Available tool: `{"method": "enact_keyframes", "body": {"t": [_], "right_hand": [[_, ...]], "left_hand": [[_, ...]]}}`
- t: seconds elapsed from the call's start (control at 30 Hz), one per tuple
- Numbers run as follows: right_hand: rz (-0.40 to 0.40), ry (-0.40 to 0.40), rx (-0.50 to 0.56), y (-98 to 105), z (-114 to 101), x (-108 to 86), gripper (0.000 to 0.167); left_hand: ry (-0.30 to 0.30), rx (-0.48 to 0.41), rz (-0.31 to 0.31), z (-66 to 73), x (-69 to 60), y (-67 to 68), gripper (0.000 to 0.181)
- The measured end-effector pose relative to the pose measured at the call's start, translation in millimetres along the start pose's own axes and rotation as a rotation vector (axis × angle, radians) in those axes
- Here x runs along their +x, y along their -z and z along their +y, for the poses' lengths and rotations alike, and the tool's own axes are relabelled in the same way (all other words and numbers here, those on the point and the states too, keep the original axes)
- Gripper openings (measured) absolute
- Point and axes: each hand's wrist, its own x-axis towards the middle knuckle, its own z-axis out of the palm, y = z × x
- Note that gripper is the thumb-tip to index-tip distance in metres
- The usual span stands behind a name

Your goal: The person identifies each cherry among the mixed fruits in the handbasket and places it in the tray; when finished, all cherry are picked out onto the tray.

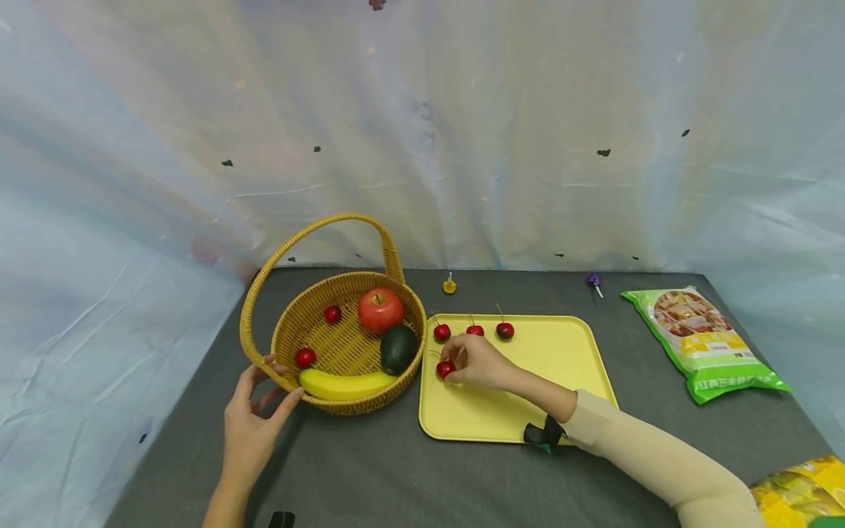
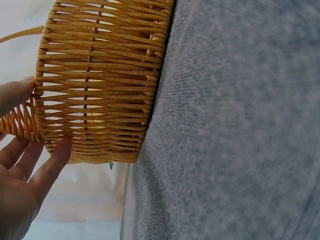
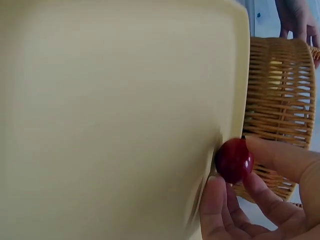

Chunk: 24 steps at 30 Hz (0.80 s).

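My right hand pinches a dark red cherry between thumb and fingers, at the left side of the yellow tray. Along the tray's far edge lie three more cherries with stems, one of them a dark red cherry. Left of the tray stands a woven basket with a tall handle. My left hand grips the basket's near left rim at the foot of the handle; the left wrist view shows its fingers against the weave. Inside lie a banana, an apple, an avocado and two cherries.
Behind the tray lie a small yellow lollipop and a purple lollipop. A green and white food packet is at the right. At the lower right corner a yellow packet is partly cut off. Pale sheeting hangs behind the grey table.
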Motion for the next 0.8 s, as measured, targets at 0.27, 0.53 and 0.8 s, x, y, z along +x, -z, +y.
{"method": "enact_keyframes", "body": {"t": [0.27,0.53,0.8], "right_hand": [[0.001,-0.008,-0.026,1.2,0.2,0.8,0.022],[0.220,0.076,-0.017,11.2,-29.7,16.5,0.007],[0.093,0.259,0.070,2.4,-92.7,72.6,0.009]], "left_hand": [[-0.009,0.007,-0.001,1.0,0.2,-0.6,0.070],[-0.039,-0.002,0.002,-1.1,0.9,-0.2,0.070],[-0.023,-0.001,0.009,-2.4,0.7,-0.7,0.071]]}}
